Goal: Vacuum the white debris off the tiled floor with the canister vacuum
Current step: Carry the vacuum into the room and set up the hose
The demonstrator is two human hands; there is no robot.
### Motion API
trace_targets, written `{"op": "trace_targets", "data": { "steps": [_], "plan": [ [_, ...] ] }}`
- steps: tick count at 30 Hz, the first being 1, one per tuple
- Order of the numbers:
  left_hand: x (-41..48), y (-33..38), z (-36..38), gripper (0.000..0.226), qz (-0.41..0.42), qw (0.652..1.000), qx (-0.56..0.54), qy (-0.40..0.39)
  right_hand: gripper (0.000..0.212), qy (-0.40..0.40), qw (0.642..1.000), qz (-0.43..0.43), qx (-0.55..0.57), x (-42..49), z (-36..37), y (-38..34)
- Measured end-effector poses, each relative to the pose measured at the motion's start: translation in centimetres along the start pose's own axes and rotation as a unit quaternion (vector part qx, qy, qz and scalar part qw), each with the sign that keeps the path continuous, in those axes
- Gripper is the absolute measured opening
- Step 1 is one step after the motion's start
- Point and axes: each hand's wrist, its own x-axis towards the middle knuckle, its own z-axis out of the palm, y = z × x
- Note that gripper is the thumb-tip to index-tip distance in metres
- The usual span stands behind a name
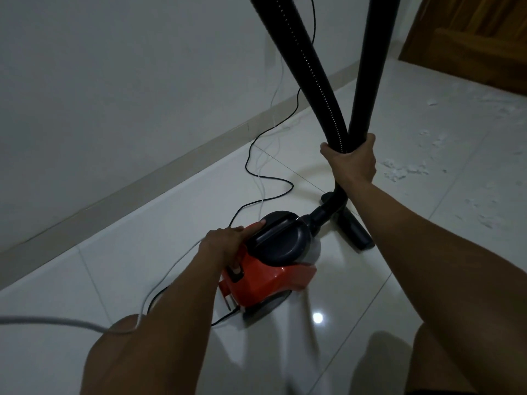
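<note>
Red-and-black plastic canister vacuum sits low on glossy white tiled floor, head view, near centre. Looks light, rigid, prob. rolls easy — best taken by black top handle. L hand grips its rear top; R hand clamped round black ribbed hose + smooth black wand together. Scattered white debris off to R — untouched.

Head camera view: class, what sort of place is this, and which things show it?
Probably a room in a home: a glossy tiled floor, a plain wall with a skirting board, a wooden door at upper right, and a red canister vacuum.
</note>
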Motion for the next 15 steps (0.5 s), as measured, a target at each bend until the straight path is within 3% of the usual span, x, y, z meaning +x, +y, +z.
{"op": "trace_targets", "data": {
  "steps": [4, 7, 10, 12, 15],
  "plan": [
    [0.1, 0.5, -0.7, 0.133, -0.016, 0.998, -0.036, -0.045, 0.078, -0.033, 0.999, -0.008, 0.023, 0.1, -0.6, -0.2],
    [0.6, 1.5, -3.6, 0.112, -0.048, 0.983, -0.109, -0.14, 0.083, -0.06, 0.997, -0.007, 0.039, 0.4, -1.5, -0.4],
    [1.1, 2.9, -11.2, 0.083, -0.065, 0.941, -0.223, -0.247, 0.082, -0.077, 0.996, -0.01, 0.05, 0.4, -2.6, -0.8],
    [1.1, 4.8, -17.6, 0.092, -0.022, 0.922, -0.337, -0.189, 0.082, -0.089, 0.994, -0.007, 0.057, 0.1, -3.1, -0.9],
    [0.2, 9.7, -25.5, 0.11, 0.123, 0.884, -0.451, 0.032, 0.084, -0.107, 0.992, 0.006, 0.063, -0.3, -3.7, -1.2]
  ]
}}
